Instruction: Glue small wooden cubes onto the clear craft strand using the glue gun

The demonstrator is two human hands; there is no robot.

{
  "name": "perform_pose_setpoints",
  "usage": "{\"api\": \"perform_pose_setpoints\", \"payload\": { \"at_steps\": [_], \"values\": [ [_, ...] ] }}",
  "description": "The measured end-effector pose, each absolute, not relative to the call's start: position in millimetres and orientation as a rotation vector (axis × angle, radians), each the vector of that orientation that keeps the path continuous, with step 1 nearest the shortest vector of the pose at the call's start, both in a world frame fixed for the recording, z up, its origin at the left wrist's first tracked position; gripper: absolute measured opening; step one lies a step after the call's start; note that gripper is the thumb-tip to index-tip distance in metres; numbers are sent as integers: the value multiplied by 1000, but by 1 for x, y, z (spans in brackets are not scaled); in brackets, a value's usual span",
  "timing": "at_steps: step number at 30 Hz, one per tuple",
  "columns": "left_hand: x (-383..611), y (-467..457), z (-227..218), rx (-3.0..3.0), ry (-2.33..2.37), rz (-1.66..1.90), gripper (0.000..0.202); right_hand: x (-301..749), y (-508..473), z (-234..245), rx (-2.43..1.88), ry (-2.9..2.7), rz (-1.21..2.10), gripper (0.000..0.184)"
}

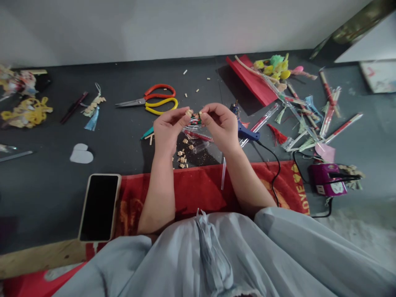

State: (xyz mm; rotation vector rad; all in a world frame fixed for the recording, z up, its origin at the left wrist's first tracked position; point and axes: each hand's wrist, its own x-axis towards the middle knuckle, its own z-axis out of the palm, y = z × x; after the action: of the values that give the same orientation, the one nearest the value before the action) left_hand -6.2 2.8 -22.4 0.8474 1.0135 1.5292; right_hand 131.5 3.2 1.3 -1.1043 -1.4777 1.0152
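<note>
My left hand [167, 130] pinches a small pale wooden piece [188, 112] between thumb and fingertips. Close beside it, my right hand [223, 127] is closed in a pinch too, with a tiny tan bit [200, 113] at its fingertips. Whether the two bits touch cannot be made out. Under the hands lie thin red and white sticks in clear wrap [198, 135]. Several small wooden pieces [182, 160] are scattered on the dark table below them. A blue glue gun [248, 133] rests just right of my right hand, partly hidden by it.
Scissors [140, 102] with red and yellow handles lie behind my left hand. A phone [100, 207] sits at front left beside a red towel [198, 185]. The glue gun's cable [276, 159] runs over the towel near a purple box [328, 180]. Wrapped sticks [329, 111] clutter the right.
</note>
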Motion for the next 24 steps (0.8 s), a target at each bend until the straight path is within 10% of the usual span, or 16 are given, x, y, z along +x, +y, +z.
{"api": "perform_pose_setpoints", "payload": {
  "at_steps": [24],
  "values": [
    [-7,4,-27,1171,916,1605,19,127,1,0,-982,-1491,878,6]
  ]
}}
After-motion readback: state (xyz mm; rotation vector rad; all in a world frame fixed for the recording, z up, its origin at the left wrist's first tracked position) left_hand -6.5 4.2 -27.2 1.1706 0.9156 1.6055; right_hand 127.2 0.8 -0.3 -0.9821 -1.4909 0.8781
